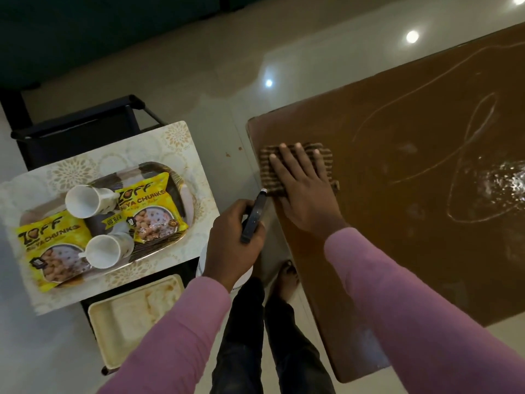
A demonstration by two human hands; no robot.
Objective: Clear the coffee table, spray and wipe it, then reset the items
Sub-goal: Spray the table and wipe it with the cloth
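Note:
The brown coffee table [397, 223] fills the right side, with wet streaks and a shiny puddle of spray [502, 183] on its top. My right hand [304, 191] lies flat, fingers straight, pressing a striped brown cloth [270, 172] onto the table's near left corner. Beside the table edge my left hand [233, 245] grips a spray bottle, its dark trigger head [254, 217] pointing away from me and the white body [203, 265] mostly hidden beneath the hand.
At left a patterned tray [176, 143] holds a smaller oval tray with two white mugs [88, 200] [108, 250] and two yellow soya chunks packets [48, 251] [150, 206]. Below it sits a cream compartment plate [133, 317]. My legs and a bare foot [287, 280] stand on the glossy floor.

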